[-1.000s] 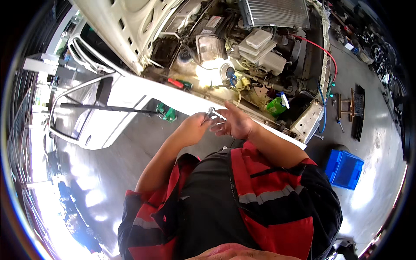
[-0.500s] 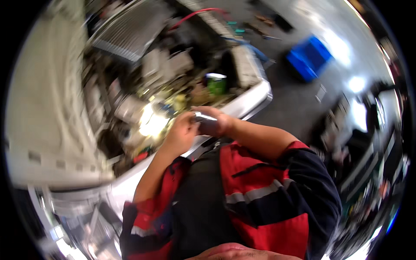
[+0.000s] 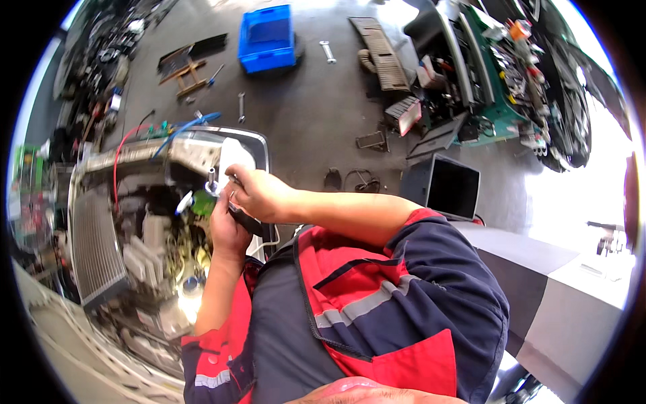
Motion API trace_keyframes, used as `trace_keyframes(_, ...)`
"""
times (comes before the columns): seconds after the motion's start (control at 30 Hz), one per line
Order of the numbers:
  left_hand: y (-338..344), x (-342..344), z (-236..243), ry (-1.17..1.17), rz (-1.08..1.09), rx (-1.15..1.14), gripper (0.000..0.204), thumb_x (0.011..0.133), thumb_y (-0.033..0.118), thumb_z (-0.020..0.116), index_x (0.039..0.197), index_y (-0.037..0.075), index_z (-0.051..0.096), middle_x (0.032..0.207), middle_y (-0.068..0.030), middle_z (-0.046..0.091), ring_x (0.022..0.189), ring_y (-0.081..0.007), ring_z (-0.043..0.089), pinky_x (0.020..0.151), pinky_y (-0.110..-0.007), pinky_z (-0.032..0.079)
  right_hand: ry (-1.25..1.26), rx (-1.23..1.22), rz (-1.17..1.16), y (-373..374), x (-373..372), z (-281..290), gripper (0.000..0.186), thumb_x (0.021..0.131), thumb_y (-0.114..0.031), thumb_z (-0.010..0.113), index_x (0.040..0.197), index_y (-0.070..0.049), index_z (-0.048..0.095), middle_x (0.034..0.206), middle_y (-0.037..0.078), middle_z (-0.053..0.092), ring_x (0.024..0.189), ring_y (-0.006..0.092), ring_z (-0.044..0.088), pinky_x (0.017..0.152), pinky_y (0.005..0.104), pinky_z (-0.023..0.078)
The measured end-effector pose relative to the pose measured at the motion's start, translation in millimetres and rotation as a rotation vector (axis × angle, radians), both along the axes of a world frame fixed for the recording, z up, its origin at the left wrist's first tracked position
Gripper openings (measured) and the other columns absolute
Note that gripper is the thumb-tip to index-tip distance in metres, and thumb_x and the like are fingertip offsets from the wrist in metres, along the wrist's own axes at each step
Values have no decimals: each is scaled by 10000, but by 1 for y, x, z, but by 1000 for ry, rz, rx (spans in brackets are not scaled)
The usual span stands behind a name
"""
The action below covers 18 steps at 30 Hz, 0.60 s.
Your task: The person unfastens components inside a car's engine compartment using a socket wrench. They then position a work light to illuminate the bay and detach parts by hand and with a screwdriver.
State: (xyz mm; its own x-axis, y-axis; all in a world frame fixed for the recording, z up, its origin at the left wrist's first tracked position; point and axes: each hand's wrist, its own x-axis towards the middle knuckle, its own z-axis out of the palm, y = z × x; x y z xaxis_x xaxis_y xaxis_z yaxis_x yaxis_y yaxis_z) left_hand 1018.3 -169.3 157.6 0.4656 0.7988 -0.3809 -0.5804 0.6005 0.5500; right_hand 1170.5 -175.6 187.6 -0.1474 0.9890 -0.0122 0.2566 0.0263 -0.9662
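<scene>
Finned panel (image 3: 97,246) lies far L in engine bay (image 3: 145,147); green btl (image 3: 202,202) nearer the hands. Metal tool (image 3: 212,180) pokes out past L hand (image 3: 229,236), curled closed round it; R hand (image 3: 269,198) half-curled alongside, hold unclear. Blue crate (image 3: 269,64), then wrench (image 3: 327,51), on floor.

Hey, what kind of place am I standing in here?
It looks like a vehicle repair workshop: beside you is an open engine bay with a finned, radiator-like panel, and a wrench lies on the dark floor.
</scene>
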Motion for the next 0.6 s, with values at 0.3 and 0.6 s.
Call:
trace_keyframes(0.3,83,151,-16,214,-149,90,479,1055,386,327,1327,17,464,1233,-147,581,1169,-268,546,1041,-398,407,142,-269,-109,51,136,-27,238,859,-135,510,1020,24,582,993,208,656,946,312,628,831,385,490)
trace_keyframes(0.6,153,269,-18,495,-812,189,554,1052,448,312,1477,97,365,1259,-60,550,1125,-149,514,944,-280,421,78,-408,-146,75,267,-26,263,783,-180,607,966,6,573,867,136,634,846,228,602,772,350,481)
